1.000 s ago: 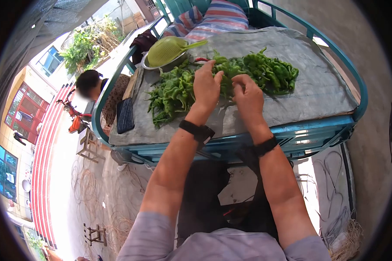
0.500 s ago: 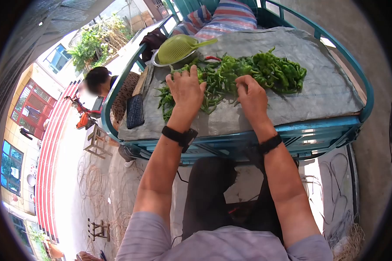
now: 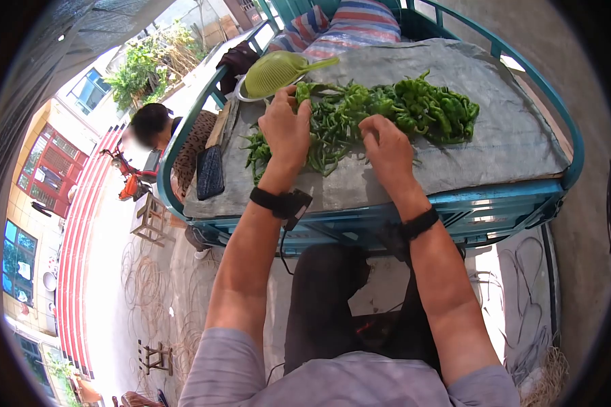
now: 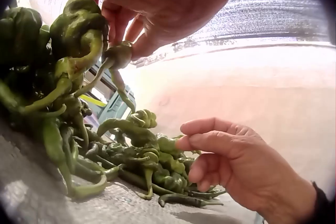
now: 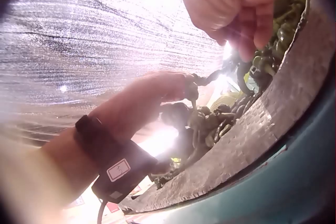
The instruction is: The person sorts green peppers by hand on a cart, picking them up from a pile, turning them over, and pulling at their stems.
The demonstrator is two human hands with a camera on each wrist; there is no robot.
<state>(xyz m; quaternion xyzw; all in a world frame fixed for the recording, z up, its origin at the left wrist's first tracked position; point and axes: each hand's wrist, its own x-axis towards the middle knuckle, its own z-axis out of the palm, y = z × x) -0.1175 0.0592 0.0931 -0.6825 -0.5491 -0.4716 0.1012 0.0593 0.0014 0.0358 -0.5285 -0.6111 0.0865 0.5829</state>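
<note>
Here, left fingers (image 4: 119, 22) pinch a pepper (image 4: 118, 55) near a strainer (image 3: 273, 74); right fingers (image 4: 211, 126) curl loosely.

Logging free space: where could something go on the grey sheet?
Bare sheet lies between green peppers and the right teal rail, and along the near edge between left hand and right hand. Crowded: back left, between strainer and peppers.

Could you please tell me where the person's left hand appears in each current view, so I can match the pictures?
Head: the left hand is in the upper half, slightly left of centre.
Left wrist: the left hand spans the top, around the middle.
Right wrist: the left hand is left of centre, near mid-height.
Shared landmark: the green peppers, visible in all three.
</note>
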